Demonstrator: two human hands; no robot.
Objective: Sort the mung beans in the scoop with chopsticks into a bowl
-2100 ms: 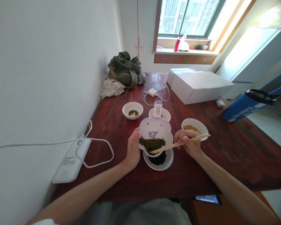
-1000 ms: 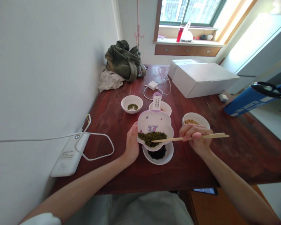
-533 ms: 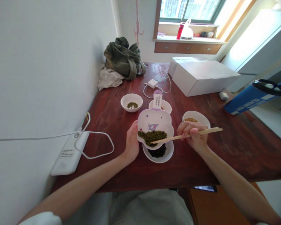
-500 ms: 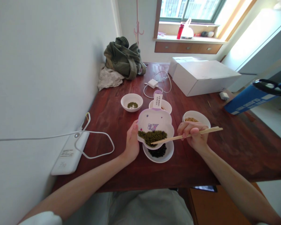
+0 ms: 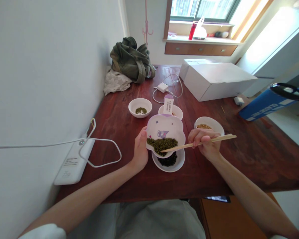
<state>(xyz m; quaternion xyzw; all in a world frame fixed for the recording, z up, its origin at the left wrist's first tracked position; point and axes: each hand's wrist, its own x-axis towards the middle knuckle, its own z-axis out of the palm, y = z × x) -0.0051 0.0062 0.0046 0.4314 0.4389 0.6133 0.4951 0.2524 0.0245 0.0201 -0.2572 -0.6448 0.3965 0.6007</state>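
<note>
My left hand (image 5: pixel 141 151) grips the left edge of a white and purple cartoon plate (image 5: pixel 153 124), tilted toward me. Green mung beans (image 5: pixel 161 145) are gathered along its lower side. In my right hand (image 5: pixel 206 143) is a pair of chopsticks (image 5: pixel 223 137), their tips among the beans. Partly under the plate stands a white bowl (image 5: pixel 170 168) with dark, blackish bits (image 5: pixel 168 160) in it. Behind my right hand another white bowl (image 5: pixel 215 124) contains tan grains (image 5: pixel 203 126). A third bowl (image 5: pixel 140 103), at the left, has a few mung beans (image 5: pixel 141 110).
Behind the plate sits one more bowl (image 5: pixel 178 111), mostly covered. Farther back are a white charger with cable (image 5: pixel 162 87), a green bag (image 5: pixel 129 59) and a white box (image 5: pixel 214 79). A power strip (image 5: pixel 72 166) lies left; a blue bottle (image 5: pixel 266 103) stands right.
Hardly anything differs. The view has shifted very slightly; both hands, the plate and the chopsticks keep nearly the same positions.
</note>
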